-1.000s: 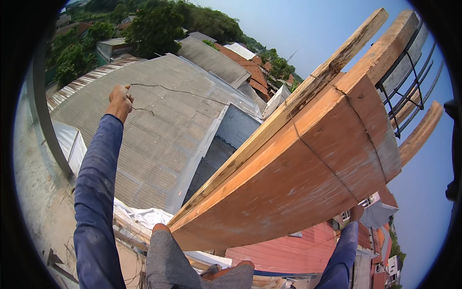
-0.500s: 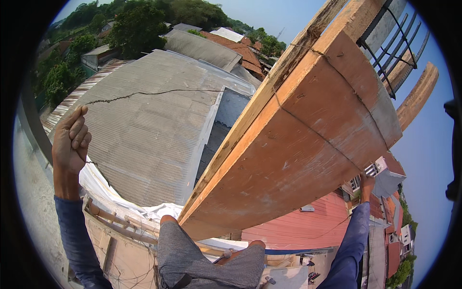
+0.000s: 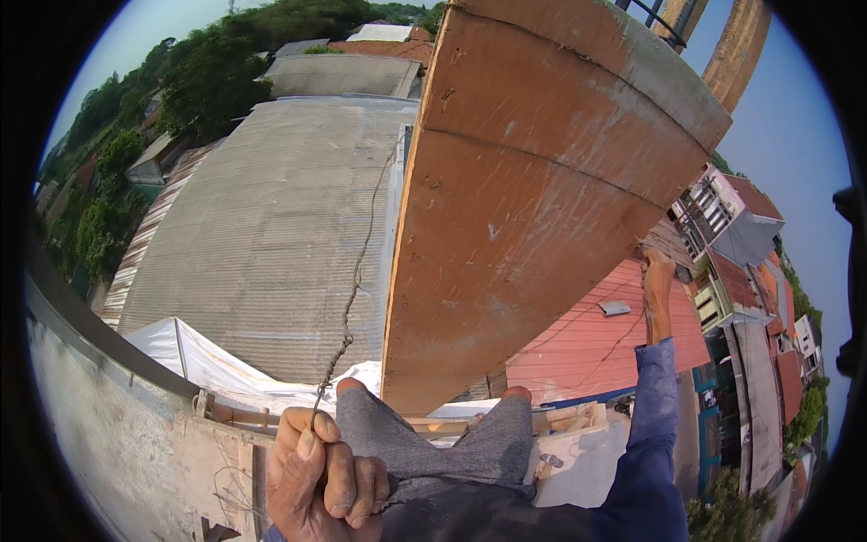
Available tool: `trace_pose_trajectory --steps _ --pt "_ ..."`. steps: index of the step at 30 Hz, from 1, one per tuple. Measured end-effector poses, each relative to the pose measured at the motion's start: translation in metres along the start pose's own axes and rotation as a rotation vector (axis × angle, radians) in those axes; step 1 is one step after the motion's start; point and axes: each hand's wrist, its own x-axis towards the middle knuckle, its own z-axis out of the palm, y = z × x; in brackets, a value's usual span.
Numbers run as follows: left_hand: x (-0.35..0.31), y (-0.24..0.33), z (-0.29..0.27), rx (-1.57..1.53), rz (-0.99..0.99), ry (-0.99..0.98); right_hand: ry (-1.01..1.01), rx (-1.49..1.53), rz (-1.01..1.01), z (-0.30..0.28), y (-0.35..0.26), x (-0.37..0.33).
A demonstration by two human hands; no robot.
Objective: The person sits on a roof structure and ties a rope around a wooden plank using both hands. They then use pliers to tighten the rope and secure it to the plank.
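Note:
My left hand (image 3: 323,479) is closed low in front of my lap, thumb and finger pinching the end of a twisted wire (image 3: 349,316). The wire rises from the fingertips, kinked and coiled in its lower part, toward the left edge of a brown plywood formwork panel (image 3: 524,194). Two tied wires cross the panel's upper face. Beyond the panel's right edge, my right hand (image 3: 659,271) is raised with its fingers curled near the board. What those fingers hold, if anything, is too small to make out.
I am high above corrugated grey roofing (image 3: 271,217) and a red metal roof (image 3: 596,325). A concrete wall (image 3: 99,406) runs along the left. Timber pieces (image 3: 573,417) and white sheeting (image 3: 217,375) lie below my knees. Wooden posts (image 3: 736,54) and dark rebar stand behind the panel.
My left hand has come down and rightward from the far left to my lap, bringing the wire's end along. The view has shifted, and the panel now appears more upright.

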Motion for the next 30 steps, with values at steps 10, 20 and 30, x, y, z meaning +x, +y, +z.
trace_pose_trajectory --steps 10,20,30 --pt "-0.028 -0.089 0.065 -0.209 -0.402 -0.221 -0.009 -0.224 -0.344 0.036 -0.029 -0.057" --pt "0.100 -0.294 0.195 -0.191 -0.387 -0.314 -0.145 0.111 -0.215 0.017 0.012 -0.036" --pt "0.158 -0.344 0.221 -0.082 -0.242 -0.216 -0.090 0.482 -0.229 0.022 0.029 -0.044"
